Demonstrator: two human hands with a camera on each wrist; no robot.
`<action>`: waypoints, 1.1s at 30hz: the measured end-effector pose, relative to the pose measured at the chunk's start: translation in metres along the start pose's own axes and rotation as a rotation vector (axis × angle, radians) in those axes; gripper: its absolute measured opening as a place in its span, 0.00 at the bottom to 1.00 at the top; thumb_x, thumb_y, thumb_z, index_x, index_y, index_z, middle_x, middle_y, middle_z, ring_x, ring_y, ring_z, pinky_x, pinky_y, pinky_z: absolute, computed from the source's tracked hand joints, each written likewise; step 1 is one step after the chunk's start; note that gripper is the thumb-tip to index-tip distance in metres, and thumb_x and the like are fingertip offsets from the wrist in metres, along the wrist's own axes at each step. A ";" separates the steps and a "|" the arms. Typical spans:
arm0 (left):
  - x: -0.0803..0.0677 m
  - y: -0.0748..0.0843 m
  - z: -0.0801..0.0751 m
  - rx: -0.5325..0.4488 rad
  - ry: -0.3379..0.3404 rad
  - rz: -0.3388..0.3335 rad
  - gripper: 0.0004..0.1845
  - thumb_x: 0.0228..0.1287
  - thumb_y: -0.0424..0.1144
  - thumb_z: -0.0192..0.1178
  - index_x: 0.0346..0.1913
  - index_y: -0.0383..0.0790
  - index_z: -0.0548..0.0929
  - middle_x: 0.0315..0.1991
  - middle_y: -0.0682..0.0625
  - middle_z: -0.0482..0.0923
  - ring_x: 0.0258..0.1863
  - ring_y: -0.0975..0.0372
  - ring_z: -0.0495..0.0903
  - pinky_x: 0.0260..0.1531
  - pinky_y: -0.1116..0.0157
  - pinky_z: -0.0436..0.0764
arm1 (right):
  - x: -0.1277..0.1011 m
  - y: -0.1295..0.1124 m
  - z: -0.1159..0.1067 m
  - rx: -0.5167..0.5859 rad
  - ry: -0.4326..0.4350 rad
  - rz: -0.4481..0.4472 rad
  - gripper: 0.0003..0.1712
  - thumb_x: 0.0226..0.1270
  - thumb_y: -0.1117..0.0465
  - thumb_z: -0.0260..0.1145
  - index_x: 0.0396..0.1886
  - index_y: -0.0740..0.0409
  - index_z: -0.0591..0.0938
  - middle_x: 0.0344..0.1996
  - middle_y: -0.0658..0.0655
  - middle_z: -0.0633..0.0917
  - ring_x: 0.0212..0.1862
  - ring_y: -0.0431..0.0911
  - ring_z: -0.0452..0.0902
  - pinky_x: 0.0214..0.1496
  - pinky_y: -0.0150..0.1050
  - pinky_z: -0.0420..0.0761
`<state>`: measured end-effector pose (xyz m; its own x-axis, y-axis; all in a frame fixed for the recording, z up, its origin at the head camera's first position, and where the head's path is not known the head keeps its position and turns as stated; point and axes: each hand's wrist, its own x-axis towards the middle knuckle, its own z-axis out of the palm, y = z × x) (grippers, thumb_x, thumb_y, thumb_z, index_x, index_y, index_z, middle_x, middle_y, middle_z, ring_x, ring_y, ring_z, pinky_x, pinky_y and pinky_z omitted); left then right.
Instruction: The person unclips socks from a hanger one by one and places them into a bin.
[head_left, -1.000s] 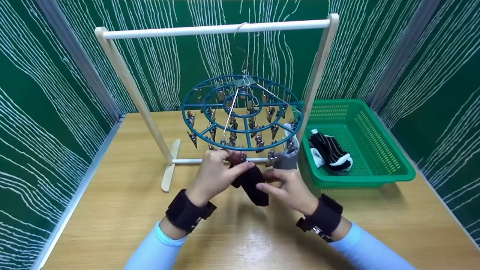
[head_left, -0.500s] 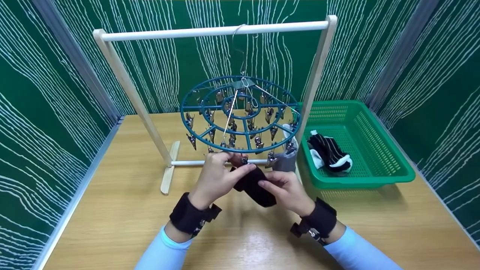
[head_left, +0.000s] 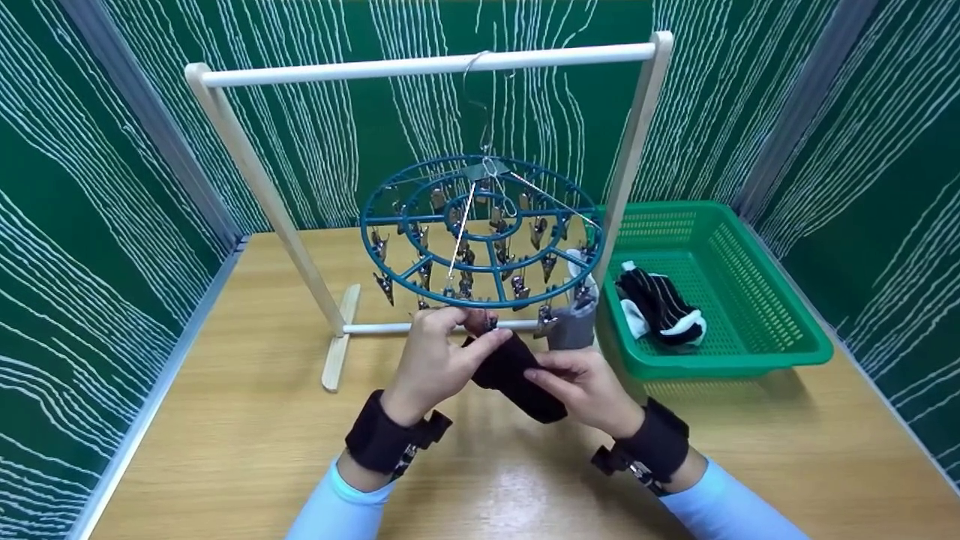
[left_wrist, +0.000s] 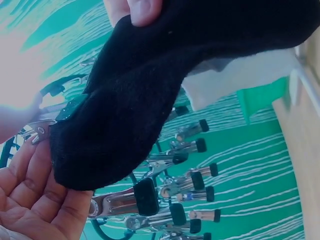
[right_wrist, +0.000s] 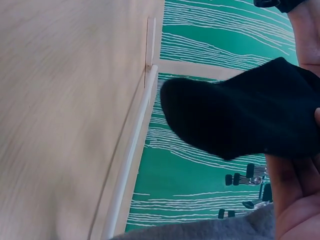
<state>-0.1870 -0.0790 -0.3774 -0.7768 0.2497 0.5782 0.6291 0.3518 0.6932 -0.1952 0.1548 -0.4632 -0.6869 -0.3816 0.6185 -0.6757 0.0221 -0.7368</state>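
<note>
Pinching the soft, floppy black fabric sock (head_left: pixel 516 370) with my left hand (head_left: pixel 435 358) at its cuff and my right hand (head_left: pixel 589 386) lower, right beneath the round teal plastic clip hanger (head_left: pixel 480 232), best gripped at the cuff edge.

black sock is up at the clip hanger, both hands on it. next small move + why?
Probably feed the top edge of the black sock into the metal clip at the near rim of the round hanger. The left hand grips the sock's upper end right by that clip, the right hand holds its lower part, and the wrist view shows the clip beside the fabric, apparently not yet biting it.
</note>
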 end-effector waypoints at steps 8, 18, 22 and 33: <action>-0.001 -0.003 0.001 -0.019 0.026 0.023 0.07 0.67 0.33 0.76 0.36 0.31 0.91 0.33 0.43 0.92 0.35 0.54 0.91 0.42 0.55 0.91 | -0.004 -0.005 -0.011 -0.102 -0.024 -0.063 0.11 0.63 0.83 0.72 0.38 0.67 0.92 0.27 0.61 0.91 0.31 0.30 0.81 0.29 0.24 0.82; -0.001 -0.003 -0.002 -0.032 0.031 0.013 0.06 0.66 0.33 0.77 0.38 0.32 0.92 0.34 0.43 0.93 0.34 0.55 0.90 0.41 0.54 0.90 | -0.006 -0.024 -0.038 -0.131 -0.026 -0.042 0.13 0.62 0.84 0.71 0.41 0.69 0.93 0.33 0.65 0.94 0.37 0.33 0.90 0.37 0.26 0.88; -0.001 -0.003 -0.002 -0.030 0.029 -0.004 0.06 0.67 0.33 0.76 0.39 0.32 0.92 0.34 0.43 0.93 0.34 0.54 0.90 0.42 0.52 0.90 | -0.004 -0.035 -0.054 -0.129 -0.002 -0.012 0.14 0.61 0.84 0.71 0.42 0.69 0.93 0.34 0.67 0.93 0.34 0.36 0.91 0.35 0.28 0.89; -0.002 -0.005 -0.002 -0.029 0.009 -0.051 0.09 0.67 0.35 0.77 0.41 0.31 0.92 0.35 0.44 0.93 0.35 0.54 0.89 0.44 0.59 0.88 | 0.017 -0.063 -0.120 -0.293 0.161 -0.009 0.18 0.56 0.87 0.71 0.40 0.68 0.93 0.38 0.37 0.94 0.29 0.29 0.86 0.29 0.22 0.83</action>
<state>-0.1885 -0.0828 -0.3816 -0.8077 0.2236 0.5456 0.5893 0.3379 0.7339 -0.1966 0.2573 -0.3734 -0.6984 -0.2328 0.6768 -0.7139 0.2930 -0.6360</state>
